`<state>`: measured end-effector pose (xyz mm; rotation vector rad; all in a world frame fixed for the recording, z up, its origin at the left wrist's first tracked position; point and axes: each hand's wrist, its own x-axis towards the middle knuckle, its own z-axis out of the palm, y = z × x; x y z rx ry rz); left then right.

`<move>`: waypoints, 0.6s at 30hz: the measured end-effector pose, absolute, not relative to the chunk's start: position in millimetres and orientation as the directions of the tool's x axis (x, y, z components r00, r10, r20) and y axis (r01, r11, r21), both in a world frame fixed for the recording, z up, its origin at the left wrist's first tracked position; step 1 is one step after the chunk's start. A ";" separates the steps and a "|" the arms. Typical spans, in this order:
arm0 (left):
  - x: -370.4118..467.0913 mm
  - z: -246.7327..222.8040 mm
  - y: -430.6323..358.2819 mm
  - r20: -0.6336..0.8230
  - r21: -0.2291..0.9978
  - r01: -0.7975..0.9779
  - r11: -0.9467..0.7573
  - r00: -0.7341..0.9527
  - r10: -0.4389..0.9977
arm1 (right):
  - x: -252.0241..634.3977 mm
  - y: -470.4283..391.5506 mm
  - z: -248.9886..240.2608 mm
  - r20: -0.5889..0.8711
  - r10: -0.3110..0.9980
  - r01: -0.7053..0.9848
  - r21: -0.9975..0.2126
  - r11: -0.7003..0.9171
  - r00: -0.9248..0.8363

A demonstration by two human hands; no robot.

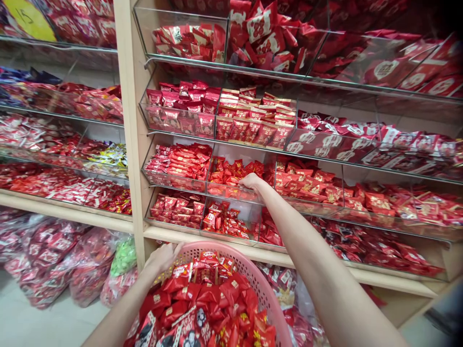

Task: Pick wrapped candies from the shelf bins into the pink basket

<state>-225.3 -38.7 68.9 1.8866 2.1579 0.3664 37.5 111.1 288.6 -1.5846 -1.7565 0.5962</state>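
Observation:
My left hand [164, 256] grips the far left rim of a pink perforated plastic basket [269, 284]. The basket is heaped with red snack packets [210, 299], some with black and white print. My right hand [252, 182] reaches forward over the front of a clear bin [231, 191] in the second row from the bottom. Its fingers are curled just above the small red packets [235, 169] in that bin. What they hold, if anything, is too small to make out.
Clear-fronted shelf bins full of red packets rise ahead, with more packets [186, 161] to the left. A wooden post [128, 120] divides this shelf from another on the left. Plastic bags of packets [47, 260] lie on the floor below. A ledge [217, 246] runs behind the basket.

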 end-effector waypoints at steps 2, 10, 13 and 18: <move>-226.2 67.3 -37.7 -0.015 0.342 0.930 0.133 -0.136 0.991 | 38.9 108.9 289.0 0.206 0.979 0.650 -0.743 0.164 -0.011; -231.4 58.4 -30.6 -0.016 0.338 0.930 0.144 -0.147 0.989 | 59.7 92.1 300.2 0.381 0.924 0.597 -0.744 0.300 0.010; -230.5 61.0 -30.2 -0.032 0.332 0.933 0.137 -0.134 0.990 | 74.0 68.1 311.7 0.428 0.904 0.566 -0.743 0.358 -0.010; -228.2 63.6 -29.1 -0.037 0.301 0.945 0.129 -0.123 0.992 | 103.0 -5.7 298.3 0.493 0.841 0.462 -0.706 0.536 -0.223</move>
